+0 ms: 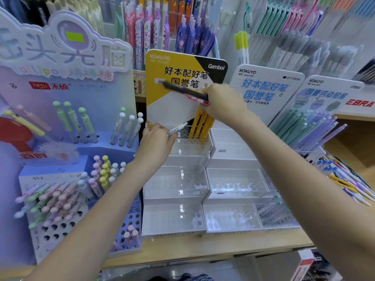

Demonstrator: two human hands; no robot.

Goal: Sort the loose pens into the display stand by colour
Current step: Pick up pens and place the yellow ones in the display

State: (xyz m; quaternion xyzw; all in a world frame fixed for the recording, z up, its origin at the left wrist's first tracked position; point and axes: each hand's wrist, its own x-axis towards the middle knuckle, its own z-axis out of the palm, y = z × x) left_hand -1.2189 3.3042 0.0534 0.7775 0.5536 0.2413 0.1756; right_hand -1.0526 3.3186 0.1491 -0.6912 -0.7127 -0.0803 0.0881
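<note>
A clear tiered display stand (174, 191) with a yellow header card stands in the middle of the shelf. Several yellow pens (200, 126) stand in its top row at the right. My right hand (223, 103) is above them, holding a black pen (182, 90) that points left, plus a pink-and-white pen partly hidden in the fist. My left hand (156, 142) is at the top row's left side, gripping a white pen (177, 129) angled up to the right.
A lilac stand (81, 151) of pastel ball-topped pens fills the left. A second clear stand (235, 187) with a white-blue header sits right of centre. Mint and purple pens (310, 128) lean at right, loose pens (349, 179) lie beside them. The wooden shelf edge (203, 254) runs below.
</note>
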